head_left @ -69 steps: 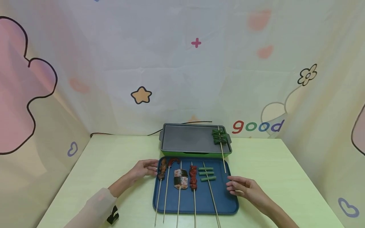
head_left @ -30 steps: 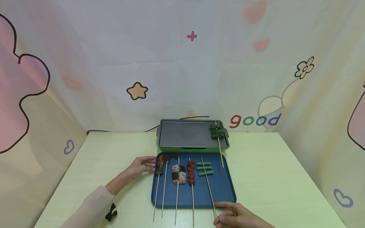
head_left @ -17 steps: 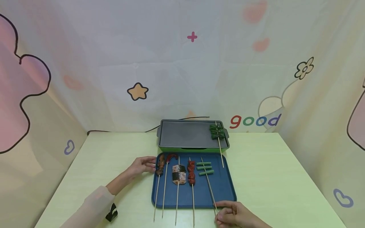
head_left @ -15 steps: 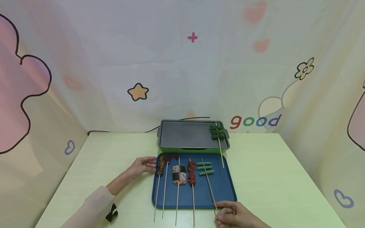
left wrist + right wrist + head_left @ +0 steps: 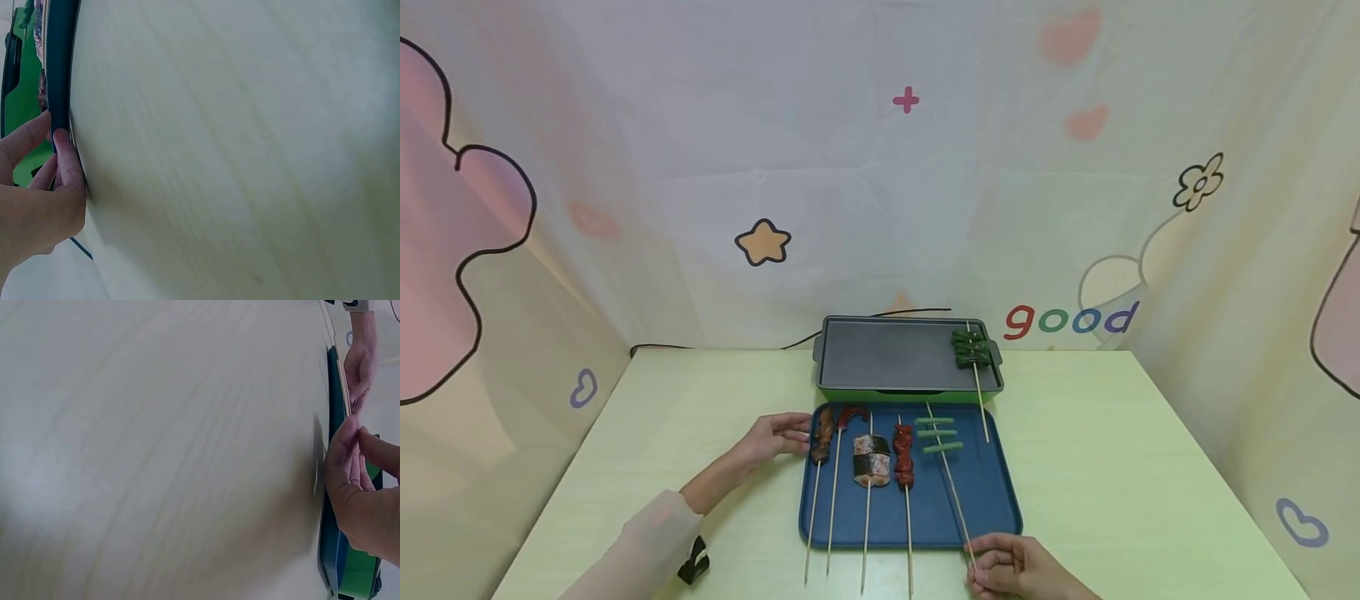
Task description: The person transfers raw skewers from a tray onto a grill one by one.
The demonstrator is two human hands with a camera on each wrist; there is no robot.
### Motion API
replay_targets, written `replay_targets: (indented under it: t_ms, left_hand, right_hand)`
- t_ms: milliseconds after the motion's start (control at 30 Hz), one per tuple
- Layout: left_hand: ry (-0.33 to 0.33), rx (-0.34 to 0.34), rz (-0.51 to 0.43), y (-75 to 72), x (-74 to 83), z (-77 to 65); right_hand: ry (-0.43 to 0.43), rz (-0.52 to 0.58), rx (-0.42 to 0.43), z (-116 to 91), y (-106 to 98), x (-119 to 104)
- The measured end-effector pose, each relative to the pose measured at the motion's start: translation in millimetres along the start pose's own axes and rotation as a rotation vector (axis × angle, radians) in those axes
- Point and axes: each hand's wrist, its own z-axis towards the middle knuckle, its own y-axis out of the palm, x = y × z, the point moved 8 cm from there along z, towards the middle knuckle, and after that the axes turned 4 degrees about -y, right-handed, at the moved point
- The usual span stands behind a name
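At the front right of the blue tray (image 5: 992, 483), my right hand (image 5: 1018, 571) pinches the lower end of a bamboo skewer threaded with short green bean pieces (image 5: 938, 433). The skewer slants up and to the left over the tray, its tip over the back rim. My left hand (image 5: 771, 439) grips the tray's left rim near the back corner; in the left wrist view the thumb and fingers (image 5: 72, 156) meet at the tray edge. To the left of the bean skewer lie a red meat skewer (image 5: 903, 456), a black-and-white banded skewer (image 5: 871, 460), a curled red skewer (image 5: 852, 414) and a brown meat skewer (image 5: 823, 435).
Right behind the tray stands a green grill with a grey flat plate (image 5: 887, 354). On its right side lies a leafy green skewer (image 5: 972, 350), its stick reaching over the tray. A black cable (image 5: 801, 342) runs behind. Curtains enclose the table (image 5: 1075, 450).
My right hand has gone from the tray's right side to the bean skewer's stick and pinched it. The skewer has risen and shifted slightly toward the grill. My left hand keeps its place.
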Motion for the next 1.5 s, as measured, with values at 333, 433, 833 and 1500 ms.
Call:
replay_targets:
  t_ms: [333,433,833,1500]
  left_hand:
    - [-0.01,0.017,0.013,-0.7,0.4,-1.1]
    - [-0.003,0.01,0.01,0.0,0.9,-1.4]
    - [0.029,-0.013,-0.007,0.9,3.3,-2.6]
    - [0.038,0.003,0.0,0.9,3.1,-2.0]
  right_hand:
    - [-0.054,-0.05,-0.059,-1.9,1.9,-0.3]
    - [-0.094,-0.063,-0.079,-2.3,3.3,-1.3]
    - [-0.265,-0.167,-0.002,12.9,10.6,-17.4]
    - [-0.236,-0.252,0.486,69.4,-14.7,-59.4]
